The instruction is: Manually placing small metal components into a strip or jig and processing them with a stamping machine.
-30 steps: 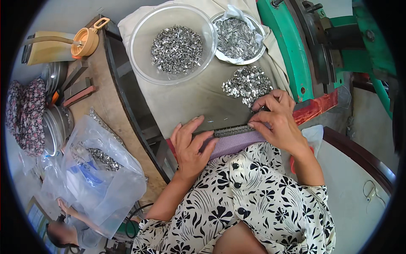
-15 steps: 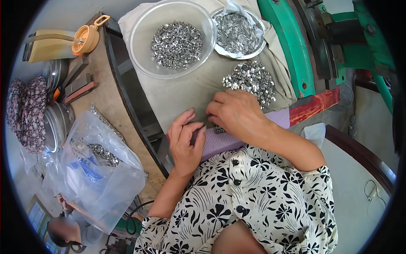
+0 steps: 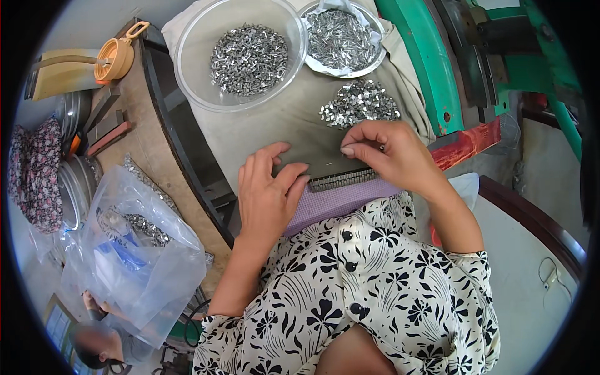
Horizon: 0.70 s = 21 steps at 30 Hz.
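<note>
A narrow dark metal strip with a row of small teeth or slots [image 3: 344, 180] lies along the front edge of the cloth-covered surface, on a purple checked cloth [image 3: 337, 203]. At its left end is my left hand [image 3: 265, 190], fingers spread and thumb close to the strip. My right hand [image 3: 394, 153] hovers over the strip's right part, thumb and forefinger pinched together; whatever lies between the tips is too small to make out. Just beyond it sits a loose pile of small shiny metal pieces [image 3: 361, 103]. A tiny bright sliver [image 3: 329, 164] lies behind the strip.
At the back stand a clear plastic bowl [image 3: 190, 81] of small metal parts and a lined metal bowl [image 3: 379, 62] of thin metal pins. A green machine [image 3: 431, 81] borders the right. Leftward are a wooden table [image 3: 147, 119], an orange lid [image 3: 115, 59] and a plastic bag [image 3: 156, 281]. Another person sits at lower left.
My right hand has moved right and turned, fingers now pinched, uncovering the toothed strip. The left hand stays near the strip's left end. The view has shifted slightly.
</note>
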{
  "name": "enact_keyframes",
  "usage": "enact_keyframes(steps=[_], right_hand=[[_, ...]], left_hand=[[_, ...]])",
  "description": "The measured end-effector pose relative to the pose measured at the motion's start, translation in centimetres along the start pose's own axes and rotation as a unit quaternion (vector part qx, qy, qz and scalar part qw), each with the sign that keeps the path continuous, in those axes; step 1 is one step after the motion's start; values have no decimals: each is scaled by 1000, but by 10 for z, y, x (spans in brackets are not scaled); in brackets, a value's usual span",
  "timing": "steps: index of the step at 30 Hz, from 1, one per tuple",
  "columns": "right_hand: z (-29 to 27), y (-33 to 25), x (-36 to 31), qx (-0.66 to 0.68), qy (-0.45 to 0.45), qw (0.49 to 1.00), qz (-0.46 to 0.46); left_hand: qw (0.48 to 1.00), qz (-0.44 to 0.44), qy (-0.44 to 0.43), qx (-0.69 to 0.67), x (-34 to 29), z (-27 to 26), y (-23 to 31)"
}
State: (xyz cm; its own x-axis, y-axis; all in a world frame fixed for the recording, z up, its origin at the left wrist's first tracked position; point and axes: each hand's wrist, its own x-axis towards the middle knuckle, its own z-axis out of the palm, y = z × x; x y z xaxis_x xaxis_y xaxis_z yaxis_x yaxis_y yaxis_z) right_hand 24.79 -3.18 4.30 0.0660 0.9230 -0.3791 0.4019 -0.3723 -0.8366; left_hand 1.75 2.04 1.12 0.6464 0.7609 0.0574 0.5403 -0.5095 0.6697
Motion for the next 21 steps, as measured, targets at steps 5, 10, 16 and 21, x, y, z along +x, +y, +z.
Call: enact_keyframes(steps=[5, 10, 16, 21], right_hand=[[1, 16, -9, -72, -4, 988, -133], [11, 15, -11, -126, 10, 976, -177], [17, 14, -13, -163, 35, 968, -187], [14, 14, -11, -162, 27, 967, -196]], left_hand=[[1000, -5, -4, 10, 7, 2, 3], [1000, -6, 2, 7, 11, 4, 4], [1000, 5, 10, -8, 10, 5, -1], [1000, -7, -22, -14, 9, 0, 1]])
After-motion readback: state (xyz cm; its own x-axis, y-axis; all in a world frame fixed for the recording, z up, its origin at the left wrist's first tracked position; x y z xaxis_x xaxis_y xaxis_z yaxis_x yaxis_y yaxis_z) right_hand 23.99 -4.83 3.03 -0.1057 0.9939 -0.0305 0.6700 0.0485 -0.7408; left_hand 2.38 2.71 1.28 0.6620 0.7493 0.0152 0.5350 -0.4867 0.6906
